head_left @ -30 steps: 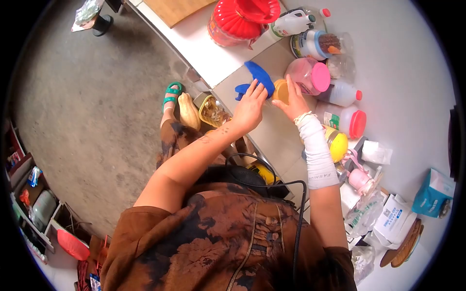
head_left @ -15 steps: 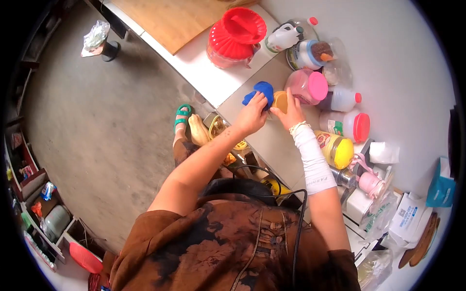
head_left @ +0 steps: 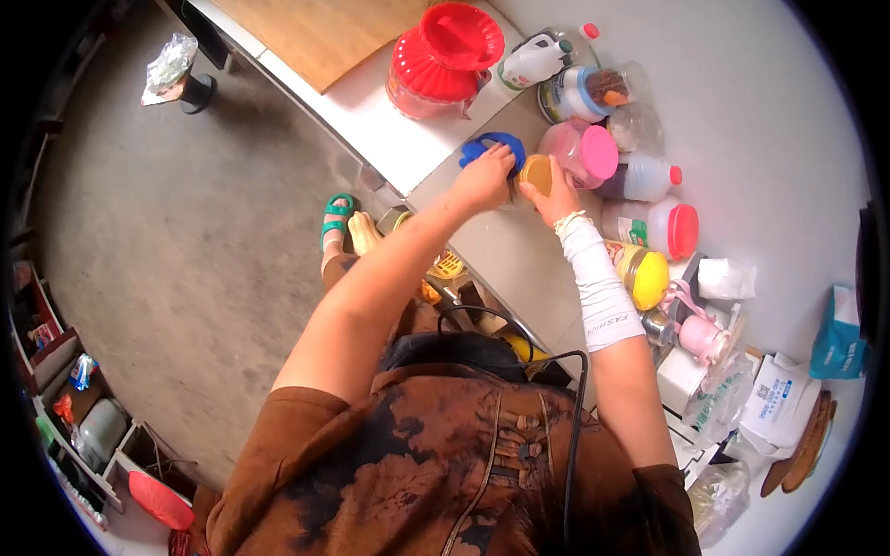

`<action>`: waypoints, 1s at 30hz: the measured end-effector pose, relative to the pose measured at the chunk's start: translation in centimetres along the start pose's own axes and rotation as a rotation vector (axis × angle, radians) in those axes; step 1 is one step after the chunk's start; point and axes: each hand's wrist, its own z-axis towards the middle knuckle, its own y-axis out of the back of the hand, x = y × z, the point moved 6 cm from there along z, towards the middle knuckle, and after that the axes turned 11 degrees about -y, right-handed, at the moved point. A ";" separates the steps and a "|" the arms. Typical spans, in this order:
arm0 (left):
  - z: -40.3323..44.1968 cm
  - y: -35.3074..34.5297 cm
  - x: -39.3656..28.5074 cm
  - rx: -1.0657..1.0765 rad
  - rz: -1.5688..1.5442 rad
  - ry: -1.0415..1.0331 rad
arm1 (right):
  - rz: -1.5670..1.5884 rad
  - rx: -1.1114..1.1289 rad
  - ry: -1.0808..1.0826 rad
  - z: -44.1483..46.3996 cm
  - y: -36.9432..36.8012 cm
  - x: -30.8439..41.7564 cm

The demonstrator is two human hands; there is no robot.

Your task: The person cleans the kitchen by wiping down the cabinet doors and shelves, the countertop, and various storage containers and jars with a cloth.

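Observation:
My left hand [head_left: 486,178] is closed on a crumpled blue cloth [head_left: 493,148] at the left side of a jar with a golden lid [head_left: 536,174]. Its fingertips are partly hidden in the cloth's folds. From the other side my right hand [head_left: 559,198] grips that jar, thumb near the front and fingers along the right edge. The jar's body is mostly hidden beneath the lid and my hands. Just behind it stands a clear jar with a pink lid [head_left: 599,152].
A red ribbed container [head_left: 434,79] stands at the far left of the counter [head_left: 505,246]. Along the wall are several bottles and jars, among them one with a red lid [head_left: 682,232] and one with a yellow lid [head_left: 651,280]. A wooden board [head_left: 315,37] lies beyond.
The whole view has shifted slightly. My left hand has shifted on the blue cloth, which now lies differently bunched beside the jar. My right hand keeps its hold on the jar.

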 end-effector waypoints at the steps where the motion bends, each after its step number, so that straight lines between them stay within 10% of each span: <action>1: 1.1 -0.1 0.9 -0.006 -0.010 0.003 | 0.010 0.011 -0.008 0.0 0.1 0.2; 21: -1.8 -3.1 1.4 -0.037 -0.265 0.331 | 0.067 -0.140 -0.005 0.6 -0.7 -1.1; 30: -4.4 0.6 -0.7 -0.122 -0.061 0.106 | 0.096 -0.046 -0.094 -2.0 -0.7 1.6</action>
